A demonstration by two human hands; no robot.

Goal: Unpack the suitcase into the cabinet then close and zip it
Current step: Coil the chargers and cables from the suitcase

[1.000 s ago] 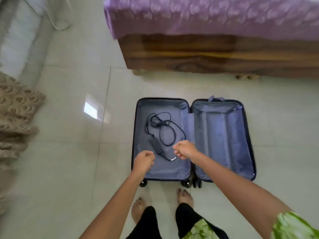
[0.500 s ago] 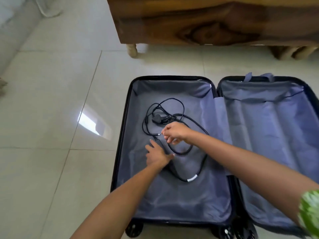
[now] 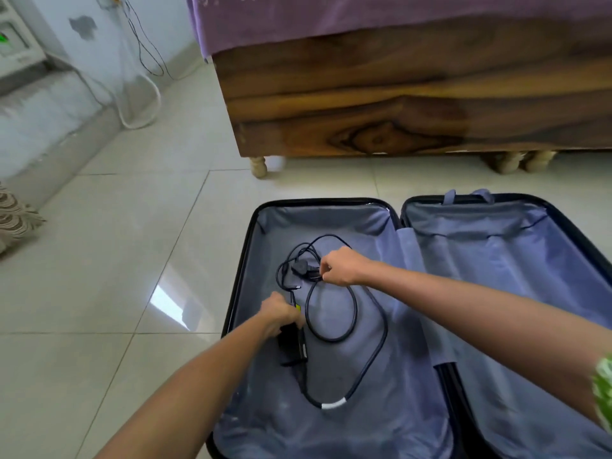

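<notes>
**Both hands on the last item in the case**

The left hand (image 3: 281, 314), at the centre of the frame, curls around the black adapter brick (image 3: 292, 339) of a charger, while the right hand (image 3: 341, 266), just above and to the right, pinches the cable (image 3: 356, 321) beside its plug (image 3: 303, 269). The suitcase (image 3: 246, 260) lies open flat across the lower right of the frame. Its left half holds only this charger, its loops spread loose on the grey lining, and its right half shows bare lining.

Unpacking looks nearly finished: the charger must still go to the cabinet, which is not in view, then the case must be closed and zipped.

The case's raised rim surrounds the cable, so trailing loops could snag when lifted. The wooden bed frame (image 3: 397, 107) stands close behind at upper right; open tiled floor (image 3: 116, 276) lies to the left.
</notes>
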